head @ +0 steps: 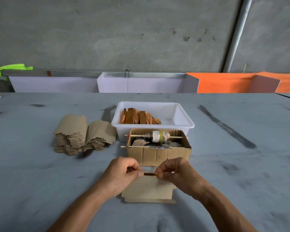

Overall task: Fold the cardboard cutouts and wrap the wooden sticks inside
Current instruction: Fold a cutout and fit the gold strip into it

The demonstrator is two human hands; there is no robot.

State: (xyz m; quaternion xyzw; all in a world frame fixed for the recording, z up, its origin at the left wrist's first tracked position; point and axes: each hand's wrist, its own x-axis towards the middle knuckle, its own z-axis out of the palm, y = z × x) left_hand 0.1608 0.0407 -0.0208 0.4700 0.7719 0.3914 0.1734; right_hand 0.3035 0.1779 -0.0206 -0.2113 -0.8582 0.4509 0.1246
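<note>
Pinching wooden sticks (pixel 150 174) crosswise at the cutout (pixel 148 190) far edge: left hand (pixel 122 174) gripping left end, right hand (pixel 177 174) right end; apparently rolling toward body.

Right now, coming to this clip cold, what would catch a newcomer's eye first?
First, the two hands at the near centre: the left hand and right hand pinch the ends of a brown stick along the top edge of a cardboard cutout lying on the table. Behind them sit an open cardboard box and a white tub of orange-brown pieces, with stacked cutouts to the left.
</note>
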